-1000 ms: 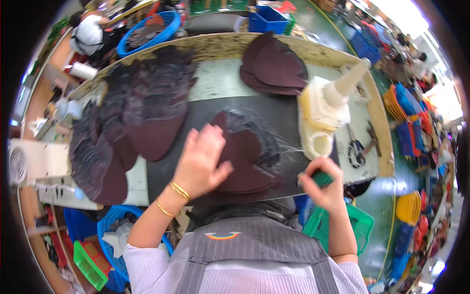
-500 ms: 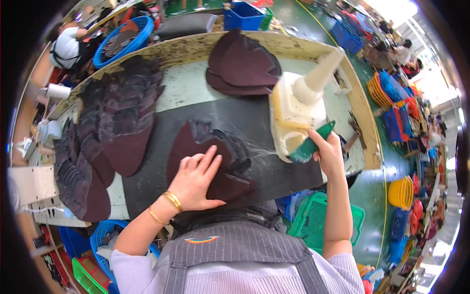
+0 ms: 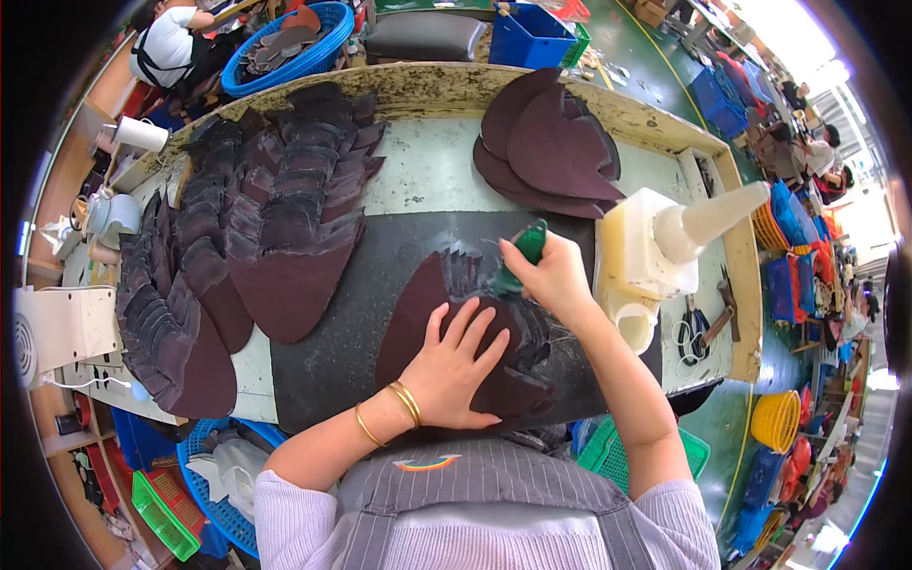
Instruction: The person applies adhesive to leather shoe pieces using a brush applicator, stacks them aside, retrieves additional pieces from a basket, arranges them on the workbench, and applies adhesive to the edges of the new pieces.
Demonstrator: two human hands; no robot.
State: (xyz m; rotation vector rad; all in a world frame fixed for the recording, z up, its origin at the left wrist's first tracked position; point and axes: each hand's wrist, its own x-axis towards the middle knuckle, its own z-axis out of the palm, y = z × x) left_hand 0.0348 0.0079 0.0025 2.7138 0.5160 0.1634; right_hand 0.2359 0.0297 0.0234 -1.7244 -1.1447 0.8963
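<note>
My left hand (image 3: 456,369) lies flat, fingers spread, on a fanned stack of dark maroon shaped pieces (image 3: 408,318). These rest on a black mat (image 3: 309,375). In my right hand (image 3: 560,275) is a green glue brush (image 3: 524,253), gripped above the stack's overlapping edges at the far right. Its lower end is partly hidden by the fingers and blurred. Right of this hand stands a white glue container (image 3: 641,249) with a long cone nozzle and an open cup at its near side.
Overlapped rows of maroon pieces (image 3: 294,285) cover the table's left part. Another pile (image 3: 560,142) lies at the back. Scissors (image 3: 692,332) and a hammer (image 3: 727,309) lie at the right, inside the raised wooden rim (image 3: 437,78). Baskets and crates surround the table.
My right hand has brought the green glue brush from the container's cup leftward to the stack's edges. My left hand stays on the stack, fingers more spread. The whole view has shifted.
</note>
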